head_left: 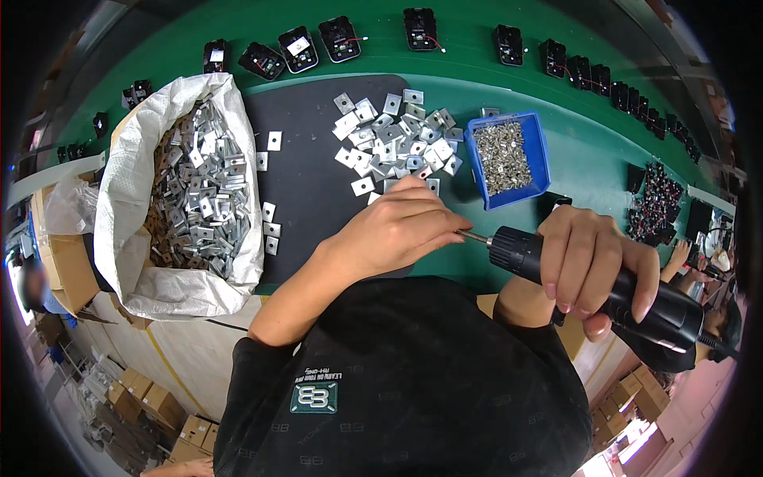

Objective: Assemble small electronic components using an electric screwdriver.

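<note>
My right hand [592, 266] is wrapped round a black electric screwdriver [520, 253], held level with its bit pointing left and its cable trailing off to the right. The fingers of my left hand [397, 226] are pinched together at the tip of the bit. Whatever sits between those fingertips is too small and covered to make out. Just beyond my left hand lies a loose pile of square metal plates with holes [389, 135]. A blue bin [543, 163] full of small metal screws [502, 157] stands beyond the screwdriver.
A white woven sack [119, 238] of metal plates [208, 199] stands at left, with several loose plates [270, 215] beside it on the black mat [306, 175]. Black device housings [340, 38] line the far green belt [469, 32]. Another person's hand [679, 253] works at far right.
</note>
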Motion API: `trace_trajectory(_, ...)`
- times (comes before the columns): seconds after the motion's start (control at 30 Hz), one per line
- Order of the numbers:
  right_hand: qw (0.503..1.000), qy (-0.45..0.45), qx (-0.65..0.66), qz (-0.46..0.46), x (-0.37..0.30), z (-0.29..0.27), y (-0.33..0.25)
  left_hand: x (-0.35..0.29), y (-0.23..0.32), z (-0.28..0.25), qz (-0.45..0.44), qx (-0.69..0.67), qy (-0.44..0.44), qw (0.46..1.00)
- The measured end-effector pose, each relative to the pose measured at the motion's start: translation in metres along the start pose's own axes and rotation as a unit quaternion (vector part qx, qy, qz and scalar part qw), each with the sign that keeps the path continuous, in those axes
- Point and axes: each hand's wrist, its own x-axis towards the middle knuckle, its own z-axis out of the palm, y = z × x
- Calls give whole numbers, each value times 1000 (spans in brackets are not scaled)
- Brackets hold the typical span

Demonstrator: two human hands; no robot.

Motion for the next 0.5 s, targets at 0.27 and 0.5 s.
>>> trace_trajectory(0.27,998,-16,-43,38,-8,-7,12,-8,-2,-2,-8,98,30,995)
trace_trajectory(0.5,993,107,-51,11,-16,-3,25,-12,1,-12,-57,138,45,988)
